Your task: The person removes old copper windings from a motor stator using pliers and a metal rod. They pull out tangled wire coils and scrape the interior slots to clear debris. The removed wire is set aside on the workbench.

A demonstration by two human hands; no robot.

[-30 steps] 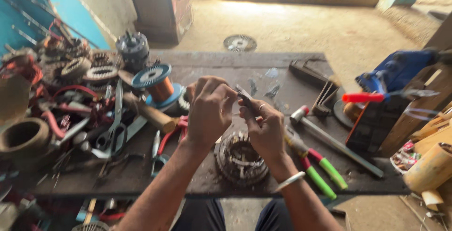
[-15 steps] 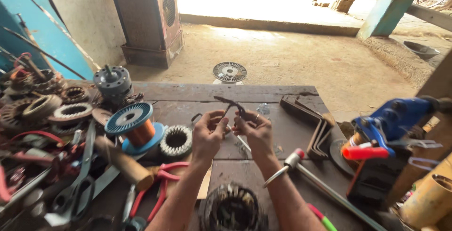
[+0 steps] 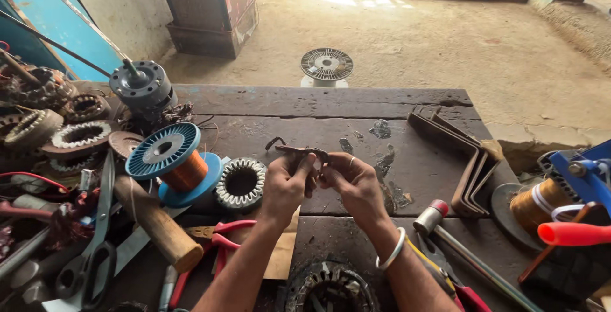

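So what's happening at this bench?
A person holds a small dark metal piece between the left hand and the right hand, raised above a worn wooden workbench. Beside the left hand lie a toothed stator ring and a blue spool of copper wire. A hammer lies by the right wrist.

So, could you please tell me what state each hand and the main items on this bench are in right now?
left hand: raised, pinching the small metal piece
right hand: raised, fingertips at the same piece
small metal piece: held between both hands above the workbench
blue spool: on its side, partly wound with copper wire
stator ring: lying flat, unwound
wooden mallet: lying down
scissors: lying closed
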